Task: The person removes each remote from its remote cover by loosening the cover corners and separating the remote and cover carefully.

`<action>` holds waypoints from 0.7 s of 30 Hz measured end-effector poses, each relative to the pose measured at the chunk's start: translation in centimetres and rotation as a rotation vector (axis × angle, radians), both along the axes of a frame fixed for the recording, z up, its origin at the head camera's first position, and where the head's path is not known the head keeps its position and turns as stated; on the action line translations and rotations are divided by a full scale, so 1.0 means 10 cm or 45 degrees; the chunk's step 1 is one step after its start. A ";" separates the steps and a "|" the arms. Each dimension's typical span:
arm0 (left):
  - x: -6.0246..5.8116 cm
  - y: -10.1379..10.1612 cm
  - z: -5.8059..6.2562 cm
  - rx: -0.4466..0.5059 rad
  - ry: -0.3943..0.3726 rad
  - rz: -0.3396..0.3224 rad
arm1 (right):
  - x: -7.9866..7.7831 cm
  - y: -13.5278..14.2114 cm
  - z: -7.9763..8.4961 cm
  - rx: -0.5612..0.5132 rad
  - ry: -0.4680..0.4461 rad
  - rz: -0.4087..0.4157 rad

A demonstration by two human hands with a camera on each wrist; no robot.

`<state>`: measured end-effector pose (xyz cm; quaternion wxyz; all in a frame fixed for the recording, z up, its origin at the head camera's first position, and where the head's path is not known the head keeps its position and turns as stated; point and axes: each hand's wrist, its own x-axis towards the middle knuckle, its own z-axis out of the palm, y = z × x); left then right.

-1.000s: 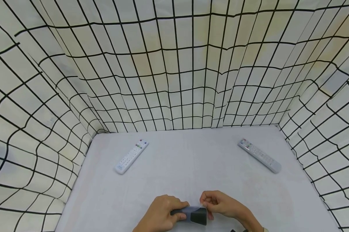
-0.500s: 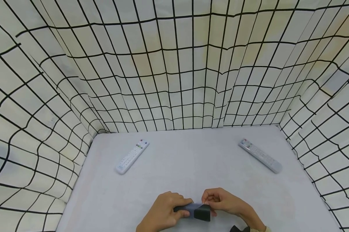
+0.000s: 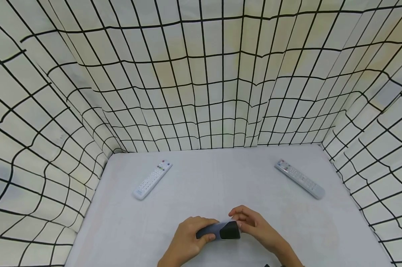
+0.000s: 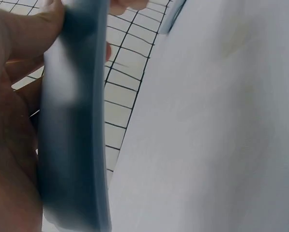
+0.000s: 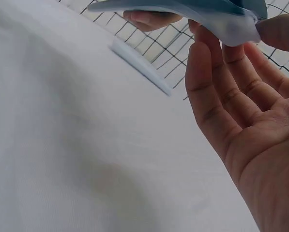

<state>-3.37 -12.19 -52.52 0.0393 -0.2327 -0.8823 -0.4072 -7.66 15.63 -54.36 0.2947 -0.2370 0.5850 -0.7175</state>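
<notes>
My left hand [image 3: 188, 237] grips a dark blue-grey remote control [image 3: 230, 230] with a black end, held sideways above the near part of the table. The thumb lies along its near side, and the fingers wrap over the far side. In the left wrist view the long, slightly curved remote [image 4: 74, 125] fills the palm. My right hand [image 3: 259, 228] is at the black end. There, in the right wrist view, its thumb and fingers pinch a translucent whitish cover [image 5: 231, 26] that bulges loose from the remote. The remote's button face is hidden in the head view.
On the white table [image 3: 217, 178] lie two pale remotes: one on the left [image 3: 152, 180], slanting up to the right, and one on the right [image 3: 300, 178], slanting the other way. White sheets with black grid netting [image 3: 207, 92] enclose the back and both sides.
Both hands have risen slightly in the head view with the dark remote. The right hand's fingers have spread a little at its black end, and the two pale remotes have stayed put.
</notes>
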 end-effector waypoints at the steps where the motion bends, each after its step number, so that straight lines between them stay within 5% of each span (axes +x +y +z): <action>1: 0.01 0.02 -0.01 0.014 0.022 0.015 | 0.01 -0.01 0.00 -0.013 -0.006 -0.017; 8: 0.03 0.14 -0.07 0.086 0.082 0.135 | 0.05 -0.01 0.06 -0.042 -0.020 -0.117; 21: -0.01 0.37 -0.02 0.491 -0.327 0.358 | -0.04 -0.08 0.26 -0.120 0.041 -0.258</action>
